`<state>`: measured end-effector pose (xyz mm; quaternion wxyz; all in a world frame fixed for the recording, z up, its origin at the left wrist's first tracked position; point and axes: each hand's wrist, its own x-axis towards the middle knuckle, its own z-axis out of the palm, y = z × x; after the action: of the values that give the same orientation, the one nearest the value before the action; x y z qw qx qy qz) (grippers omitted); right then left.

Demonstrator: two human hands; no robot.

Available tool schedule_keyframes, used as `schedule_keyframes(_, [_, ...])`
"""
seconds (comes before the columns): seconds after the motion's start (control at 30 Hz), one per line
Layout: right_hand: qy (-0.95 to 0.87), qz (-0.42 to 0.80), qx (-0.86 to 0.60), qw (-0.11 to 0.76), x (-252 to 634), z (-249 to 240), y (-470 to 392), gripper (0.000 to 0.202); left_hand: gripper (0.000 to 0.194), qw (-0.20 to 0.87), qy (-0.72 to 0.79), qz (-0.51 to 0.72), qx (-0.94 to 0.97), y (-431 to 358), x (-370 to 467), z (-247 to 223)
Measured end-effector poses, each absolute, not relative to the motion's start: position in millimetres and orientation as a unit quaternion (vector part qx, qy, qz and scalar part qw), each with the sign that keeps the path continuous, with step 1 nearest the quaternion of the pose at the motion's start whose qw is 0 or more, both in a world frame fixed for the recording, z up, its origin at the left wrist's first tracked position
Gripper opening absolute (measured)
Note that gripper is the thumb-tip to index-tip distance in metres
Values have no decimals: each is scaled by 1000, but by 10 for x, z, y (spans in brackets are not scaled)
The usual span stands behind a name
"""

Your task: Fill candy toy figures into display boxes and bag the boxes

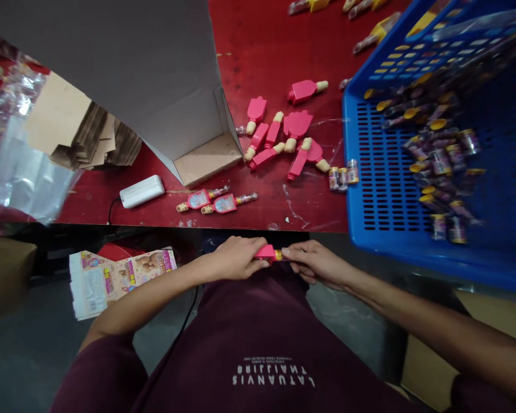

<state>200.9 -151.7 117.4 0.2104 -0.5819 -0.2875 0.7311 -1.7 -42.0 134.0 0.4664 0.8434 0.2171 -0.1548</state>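
Note:
My left hand [238, 258] is closed around a pink plastic piece [265, 252] just off the table's front edge. My right hand [313, 261] pinches the end of a small tube with a yellow cap [278, 254], which meets the pink piece between my hands. On the red table [258, 212], two pink pieces with tubes attached [225, 203] lie side by side. Behind them is a loose group of several pink pieces with cream-coloured ends [298, 123]. Three small tubes [343, 178] stand beside the blue basket.
A blue basket [356, 221] with several small tubes is at the right. A large open cardboard box [206, 160], a white device [141, 191], folded cardboard [64, 120] and clear plastic bags [26, 172] lie left. Printed packaging [120, 278] is below the table edge.

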Motion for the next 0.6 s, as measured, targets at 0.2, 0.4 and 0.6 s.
schedule_keyframes(0.2, [-632,423,-588,275,2075,1098,-1434,40,34,535,231,-126,803,-225,-76,1336])
schedule_keyframes(0.4, [-697,360,-535,314,2018,1102,-1350,24,38,498,246,-91,827,-158,-126,1401])
schedule_keyframes(0.6, [-637,335,-619,313,2144,992,-1028,28,36,370,280,-43,885,35,-41,1206])
